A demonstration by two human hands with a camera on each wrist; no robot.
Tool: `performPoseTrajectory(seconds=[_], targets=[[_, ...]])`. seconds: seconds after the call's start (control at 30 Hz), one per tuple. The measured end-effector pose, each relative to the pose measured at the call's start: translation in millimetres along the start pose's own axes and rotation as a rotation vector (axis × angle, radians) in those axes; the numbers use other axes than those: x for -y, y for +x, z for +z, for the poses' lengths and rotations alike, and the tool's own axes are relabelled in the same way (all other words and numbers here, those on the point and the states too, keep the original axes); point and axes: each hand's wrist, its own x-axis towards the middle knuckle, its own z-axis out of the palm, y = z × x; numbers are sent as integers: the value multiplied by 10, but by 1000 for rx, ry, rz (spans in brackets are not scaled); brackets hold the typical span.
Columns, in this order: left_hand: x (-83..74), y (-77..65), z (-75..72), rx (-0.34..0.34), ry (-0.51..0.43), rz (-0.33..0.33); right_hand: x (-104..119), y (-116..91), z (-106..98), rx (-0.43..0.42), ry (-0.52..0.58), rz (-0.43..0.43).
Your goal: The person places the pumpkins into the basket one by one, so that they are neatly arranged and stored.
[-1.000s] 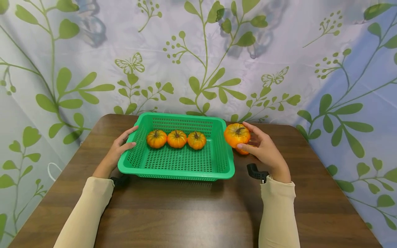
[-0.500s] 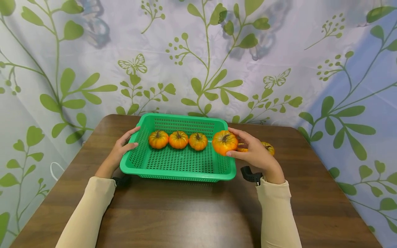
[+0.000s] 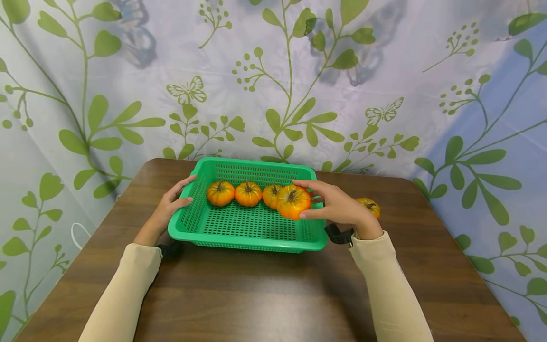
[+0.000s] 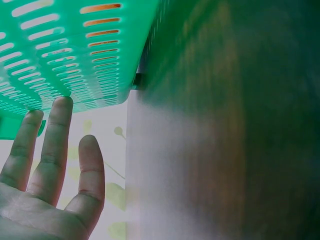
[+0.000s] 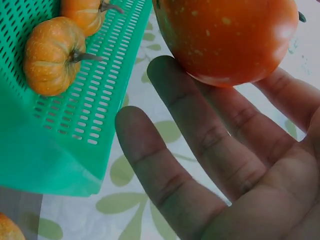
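Note:
My right hand [image 3: 337, 204] holds a small orange pumpkin [image 3: 294, 203] between thumb and fingers, over the right part of a green plastic basket [image 3: 256, 245]. In the right wrist view the held pumpkin's smooth underside [image 5: 230, 40] shows above the fingers. Inside the basket, three similar pumpkins stand in a row: one at left [image 3: 220, 193], one in the middle [image 3: 248, 194] and one at right [image 3: 270, 195], which the held one partly covers. At the basket's left end is my left hand [image 3: 166, 209], its straight fingers [image 4: 55, 145] touching the slotted wall from outside.
Another pumpkin [image 3: 369, 207] sits on the brown wooden table [image 3: 239, 294], to the right behind my right hand. A leaf-patterned cloth [image 3: 273, 85] hangs behind the table. A white cable [image 3: 80, 227] loops at the table's left edge.
My right hand has carried the pumpkin leftward from beside the basket's right rim to over its inside. The pumpkin on the table has come into view. My left hand stays at the basket.

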Motion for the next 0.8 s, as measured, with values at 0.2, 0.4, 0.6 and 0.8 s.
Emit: performPoseTrajectory(seconds=[0.2, 0.4, 0.6, 0.8], targets=[[6, -3, -2, -5, 7, -5, 78, 132, -32, 53, -15, -29], [8, -8, -5, 5, -11, 7, 137, 273, -35, 102, 1, -21], [-8, -4, 6, 5, -27, 9, 152, 441, -14, 181, 58, -12], [-16, 0, 9, -3, -5, 4, 110, 667, 53, 254, 68, -20]])
